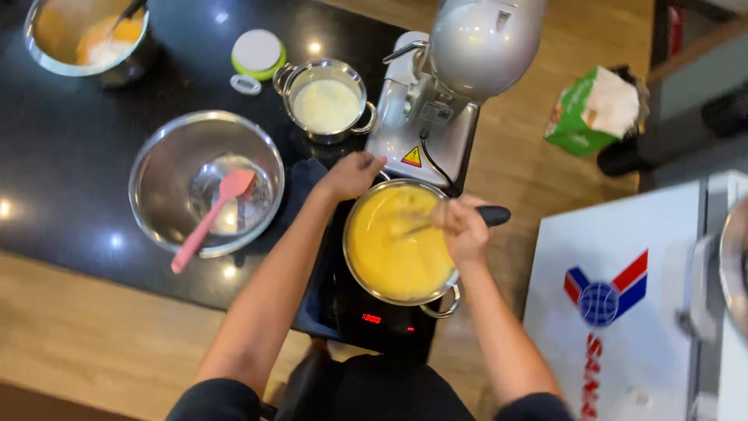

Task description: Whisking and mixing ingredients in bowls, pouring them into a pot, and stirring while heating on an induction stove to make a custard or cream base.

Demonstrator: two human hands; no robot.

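Right hand [465, 226] gripped a black-handled whisk [436, 223] in the yellow custard | left hand [352, 173] held the pot [442, 297] rim on the induction hob [386, 321] | mix smooth, stirring unfinished | pink spatula [209, 219] lay unused in the steel bowl [162, 181]

Pot [441, 298]: polished steel, glossy rim, filled with smooth yellow batter [393, 253]. Whisk handle [492, 214]: matt black plastic. Counter [70, 164]: glossy black stone, lamp glare reflected. Mixing bowl [160, 175]: brushed steel, satin. Spatula [210, 218]: matt pink silicone. Stand mixer [460, 62]: grey painted metal, semi-gloss. Floor [93, 343]: wood-look, low sheen. Box [580, 117]: green cardboard.
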